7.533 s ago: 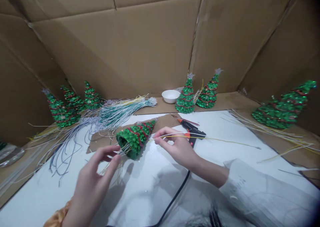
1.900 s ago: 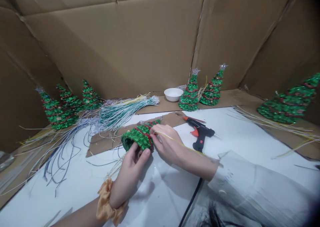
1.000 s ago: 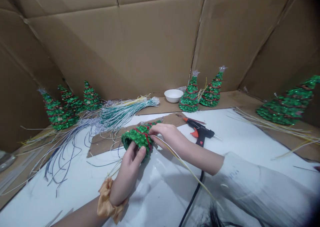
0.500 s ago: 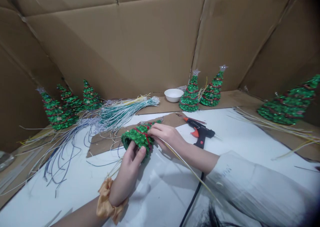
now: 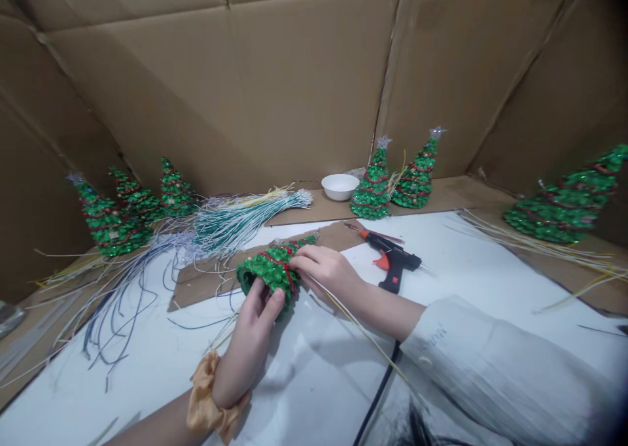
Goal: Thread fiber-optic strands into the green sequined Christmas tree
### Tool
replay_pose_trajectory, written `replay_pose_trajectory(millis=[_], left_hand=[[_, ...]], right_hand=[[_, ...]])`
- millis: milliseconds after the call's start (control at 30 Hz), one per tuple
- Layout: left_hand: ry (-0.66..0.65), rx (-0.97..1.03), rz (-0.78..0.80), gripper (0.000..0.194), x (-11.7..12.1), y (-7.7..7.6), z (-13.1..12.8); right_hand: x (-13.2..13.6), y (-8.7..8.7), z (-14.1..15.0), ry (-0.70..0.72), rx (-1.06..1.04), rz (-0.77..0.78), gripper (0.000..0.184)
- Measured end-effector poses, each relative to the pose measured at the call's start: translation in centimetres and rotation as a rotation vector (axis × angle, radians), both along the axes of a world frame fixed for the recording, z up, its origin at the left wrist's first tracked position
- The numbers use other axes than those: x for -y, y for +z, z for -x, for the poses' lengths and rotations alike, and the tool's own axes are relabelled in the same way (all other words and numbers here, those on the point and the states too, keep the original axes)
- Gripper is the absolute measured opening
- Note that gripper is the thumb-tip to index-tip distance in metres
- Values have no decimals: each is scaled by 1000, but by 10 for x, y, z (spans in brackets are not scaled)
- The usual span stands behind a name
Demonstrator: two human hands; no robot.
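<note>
A small green Christmas tree (image 5: 269, 269) with red garland lies on its side, its hollow base toward the left. My left hand (image 5: 258, 314) grips the base rim, fingers inside the opening and thumb on the outer green surface. Against the tree's side, my right hand (image 5: 326, 273) is closed in a pinch near the red garland. White and yellow wires (image 5: 363, 329) come out from under its fingers and trail toward the lower right. The fingertips of the right hand are partly hidden against the tree.
A black and orange glue gun (image 5: 396, 258) lies right of the hands, with its cord (image 5: 377, 400) running toward me. A wire bundle (image 5: 235, 220) spreads at left. Behind are a white bowl (image 5: 340, 186) and upright trees (image 5: 373, 188); another tree (image 5: 564, 204) leans at right.
Almost nothing differs. Both hands keep their hold at the tree, and the trailing wires have shifted slightly to the left along with the right sleeve.
</note>
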State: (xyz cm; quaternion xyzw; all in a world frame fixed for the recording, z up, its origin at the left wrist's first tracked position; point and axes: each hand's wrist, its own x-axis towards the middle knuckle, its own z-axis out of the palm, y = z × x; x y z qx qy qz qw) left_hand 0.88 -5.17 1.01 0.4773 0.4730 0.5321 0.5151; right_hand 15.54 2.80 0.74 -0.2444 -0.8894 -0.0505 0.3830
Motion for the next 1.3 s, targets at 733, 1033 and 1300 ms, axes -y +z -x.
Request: replay_pose_trajectory(millis=[733,1033,1300], left_hand=[[20,-119,-32,36,1,5,-5],[5,-271,-188,24,2,-5,-3],[35,-473,-271,22,7,1,-2]], right_hand=[[10,22,-2,34,-229,545,12],[10,18,-2,-114,-352,750,6],[22,8,1,-172,-421,752,6]])
